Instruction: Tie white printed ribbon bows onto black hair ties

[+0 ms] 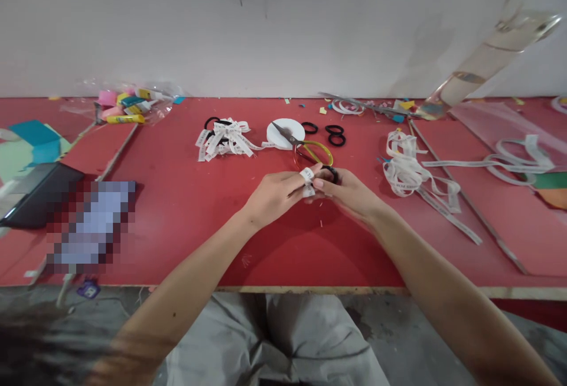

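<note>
Close together over the red table [274,244], both hands work on a white printed ribbon [306,174] and a black hair tie [333,172]. My left hand [277,194] is closed on the ribbon, which loops between its fingers. My right hand [354,194] pinches at the ribbon, with the black hair tie hooked about its fingers. How ribbon and tie join is hidden by the fingers. Just beyond lie scissors [315,151] with yellow and red handles, their blades resting on a white ribbon roll [273,132]. Loose black hair ties [335,135] lie behind them.
Left of the roll is a pile of printed ribbon pieces [228,139]. Tangled ribbon [401,167] lies to the right. A clear bottle [469,73] leans at the back wall. A blurred-out phone [95,220] and a black case [42,191] sit at left, near a bag of glue bottles [133,102].
</note>
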Action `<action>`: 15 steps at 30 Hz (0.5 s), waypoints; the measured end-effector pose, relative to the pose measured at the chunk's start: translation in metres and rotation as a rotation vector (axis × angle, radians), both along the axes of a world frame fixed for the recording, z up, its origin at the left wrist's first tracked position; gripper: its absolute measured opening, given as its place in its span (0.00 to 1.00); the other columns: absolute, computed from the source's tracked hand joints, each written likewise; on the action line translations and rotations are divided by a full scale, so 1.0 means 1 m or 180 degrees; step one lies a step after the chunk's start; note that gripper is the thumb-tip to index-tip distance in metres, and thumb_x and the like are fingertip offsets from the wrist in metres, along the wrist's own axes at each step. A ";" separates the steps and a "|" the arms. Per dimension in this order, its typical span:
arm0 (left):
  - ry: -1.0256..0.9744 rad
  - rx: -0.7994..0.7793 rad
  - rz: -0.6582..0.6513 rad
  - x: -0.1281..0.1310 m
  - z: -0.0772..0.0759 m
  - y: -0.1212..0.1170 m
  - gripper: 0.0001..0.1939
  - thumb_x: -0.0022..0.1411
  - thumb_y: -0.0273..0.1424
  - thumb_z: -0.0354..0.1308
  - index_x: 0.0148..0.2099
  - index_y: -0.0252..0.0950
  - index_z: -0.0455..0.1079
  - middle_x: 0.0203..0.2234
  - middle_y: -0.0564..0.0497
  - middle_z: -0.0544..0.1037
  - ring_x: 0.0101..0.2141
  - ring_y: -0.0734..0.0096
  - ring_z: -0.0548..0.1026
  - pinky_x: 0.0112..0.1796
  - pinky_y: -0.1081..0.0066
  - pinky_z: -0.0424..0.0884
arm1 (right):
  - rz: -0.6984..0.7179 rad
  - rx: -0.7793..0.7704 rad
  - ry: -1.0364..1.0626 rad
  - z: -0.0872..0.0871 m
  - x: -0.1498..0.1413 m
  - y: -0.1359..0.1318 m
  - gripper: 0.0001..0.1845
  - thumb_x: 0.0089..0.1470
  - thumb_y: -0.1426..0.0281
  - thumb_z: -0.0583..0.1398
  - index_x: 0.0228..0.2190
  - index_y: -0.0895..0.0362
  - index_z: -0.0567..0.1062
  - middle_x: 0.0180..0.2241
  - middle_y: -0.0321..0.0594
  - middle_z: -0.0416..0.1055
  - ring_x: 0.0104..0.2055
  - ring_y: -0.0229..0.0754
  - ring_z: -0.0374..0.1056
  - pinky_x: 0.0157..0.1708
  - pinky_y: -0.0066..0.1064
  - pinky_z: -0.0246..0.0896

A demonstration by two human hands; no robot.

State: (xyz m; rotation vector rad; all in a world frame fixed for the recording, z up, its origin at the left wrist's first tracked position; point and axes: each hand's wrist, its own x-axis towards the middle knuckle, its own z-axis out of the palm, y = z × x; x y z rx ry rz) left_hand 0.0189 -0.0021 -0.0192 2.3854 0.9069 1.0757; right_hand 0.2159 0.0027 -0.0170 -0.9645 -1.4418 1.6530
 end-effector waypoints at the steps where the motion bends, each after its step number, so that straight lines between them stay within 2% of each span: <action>1: -0.0047 0.0037 0.0160 0.001 0.000 -0.001 0.20 0.68 0.31 0.54 0.61 0.40 0.68 0.33 0.51 0.81 0.32 0.76 0.76 0.34 0.80 0.68 | -0.0056 -0.0046 0.0104 0.000 -0.002 0.000 0.19 0.47 0.57 0.69 0.34 0.58 0.75 0.30 0.39 0.75 0.31 0.38 0.72 0.35 0.33 0.71; 5: -0.0204 0.0049 0.0767 0.005 0.001 -0.005 0.16 0.67 0.31 0.54 0.56 0.40 0.72 0.30 0.52 0.80 0.28 0.78 0.73 0.31 0.80 0.65 | -0.0307 0.0155 0.0172 0.000 -0.012 -0.004 0.24 0.42 0.61 0.72 0.40 0.56 0.73 0.37 0.39 0.75 0.36 0.40 0.73 0.41 0.37 0.72; 9: -0.0129 0.0051 0.1142 0.007 -0.002 -0.006 0.15 0.68 0.34 0.53 0.53 0.39 0.74 0.23 0.55 0.75 0.23 0.79 0.66 0.27 0.79 0.61 | -0.0875 0.0573 -0.0011 -0.001 -0.023 -0.009 0.33 0.40 0.61 0.73 0.48 0.51 0.70 0.42 0.39 0.74 0.45 0.45 0.71 0.45 0.38 0.71; 12: -0.0131 -0.0011 0.1249 0.007 -0.001 -0.006 0.18 0.68 0.38 0.52 0.55 0.39 0.73 0.21 0.56 0.72 0.22 0.79 0.64 0.26 0.78 0.60 | -0.1074 0.0636 -0.0042 -0.001 -0.028 -0.013 0.40 0.41 0.60 0.72 0.54 0.48 0.64 0.41 0.39 0.74 0.43 0.45 0.72 0.43 0.40 0.72; 15: -0.0222 -0.0175 0.1257 0.007 0.002 -0.007 0.19 0.68 0.40 0.52 0.56 0.39 0.72 0.17 0.58 0.68 0.20 0.79 0.63 0.25 0.78 0.60 | -0.1172 0.0680 -0.0102 -0.003 -0.030 -0.016 0.41 0.43 0.58 0.71 0.56 0.46 0.62 0.36 0.37 0.73 0.38 0.45 0.72 0.40 0.41 0.73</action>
